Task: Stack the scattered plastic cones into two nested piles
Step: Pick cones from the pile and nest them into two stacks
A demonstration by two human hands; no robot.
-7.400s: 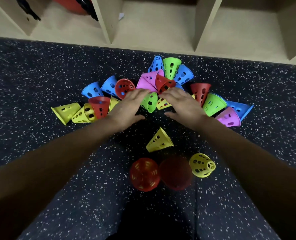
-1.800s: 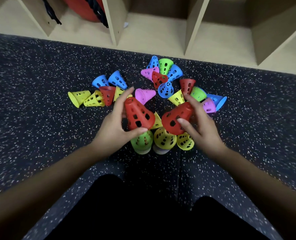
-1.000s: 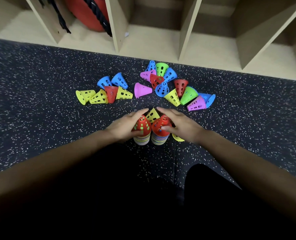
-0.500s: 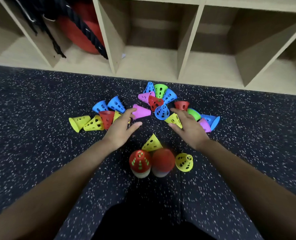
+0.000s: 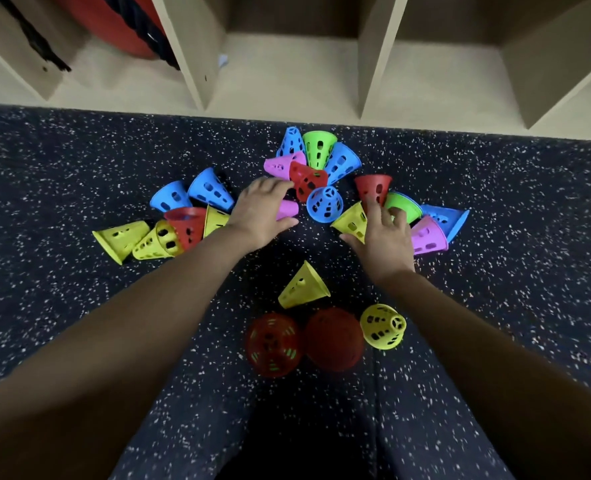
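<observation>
- Shelf [image 5: 287,81] cubbies along far edge; speckled floor [image 5: 62,168] carries everything.
- Scattered cones [image 5: 318,148]: on their sides in an arc, well apart from the piles.
- Left pile [image 5: 274,341], right pile [image 5: 333,339]: red-topped, touching, near the body, presumably for short carries.
- Left hand [image 5: 261,213] draped over pink cone [image 5: 288,208]; grip undetermined.
- Right hand [image 5: 385,237]: fingers spread, touching yellow cone [image 5: 351,221].
- Loose yellow cone [image 5: 304,287] sits in the return path.
</observation>
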